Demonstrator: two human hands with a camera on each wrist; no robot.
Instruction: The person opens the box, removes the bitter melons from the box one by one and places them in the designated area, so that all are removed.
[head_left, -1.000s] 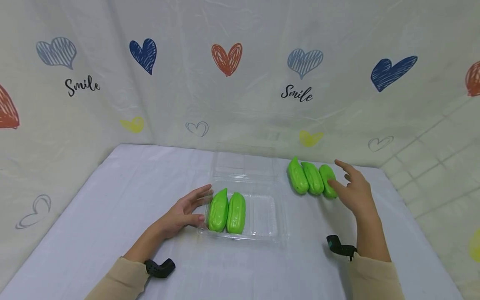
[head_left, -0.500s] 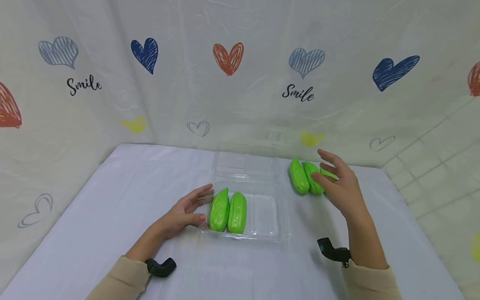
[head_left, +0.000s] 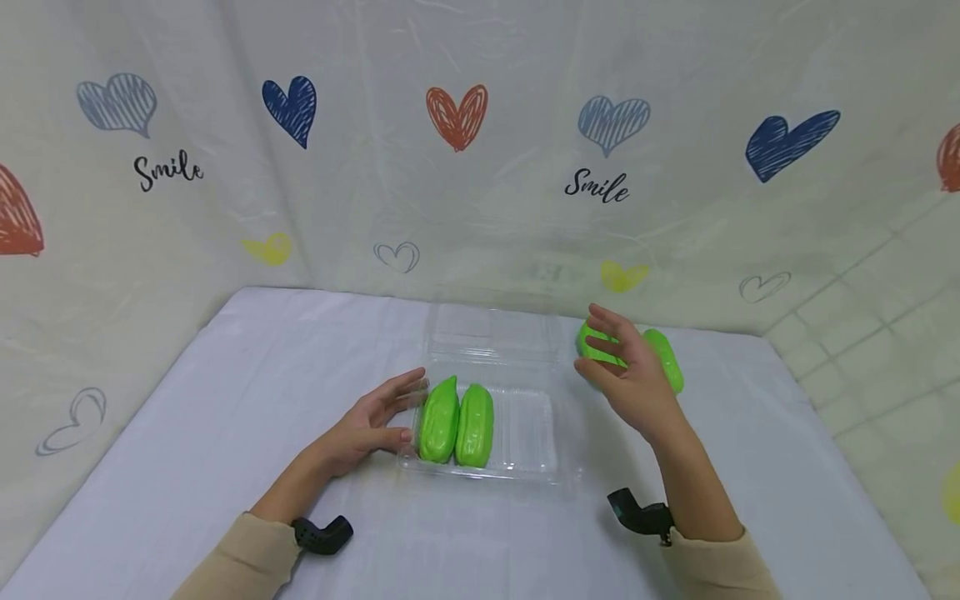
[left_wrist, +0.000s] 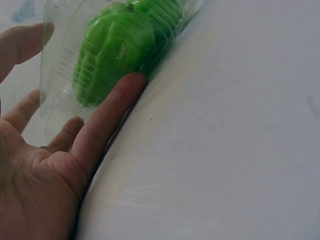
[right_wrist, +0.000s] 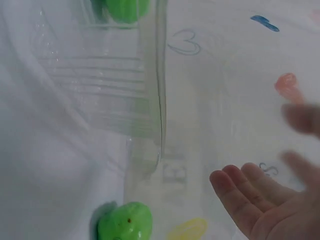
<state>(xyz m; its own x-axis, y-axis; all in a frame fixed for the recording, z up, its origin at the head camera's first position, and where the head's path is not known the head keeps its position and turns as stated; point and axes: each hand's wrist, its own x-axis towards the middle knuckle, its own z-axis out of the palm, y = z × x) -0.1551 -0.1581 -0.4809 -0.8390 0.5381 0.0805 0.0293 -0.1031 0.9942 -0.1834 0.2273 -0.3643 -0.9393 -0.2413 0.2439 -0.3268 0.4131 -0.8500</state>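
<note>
My left hand rests at the left wall of a clear plastic clamshell box, fingers and thumb extended along it. Two bright green, ridged toy vegetables that look like bitter gourds lie side by side in the box's left half. The left wrist view shows the thumb against the clear wall, a green gourd behind it. My right hand, empty with fingers spread, hovers over the loose gourds at the back right. One loose gourd shows to its right; others are partly hidden behind the fingers.
The box's transparent lid lies open toward the back wall. A white cloth covers the table. Behind it hangs a pale curtain printed with hearts and words. Each wrist wears a black camera mount.
My right hand has moved left across the loose gourds, uncovering the rightmost one and covering part of the others. The left hand, the box and the gourds inside have stayed in place.
</note>
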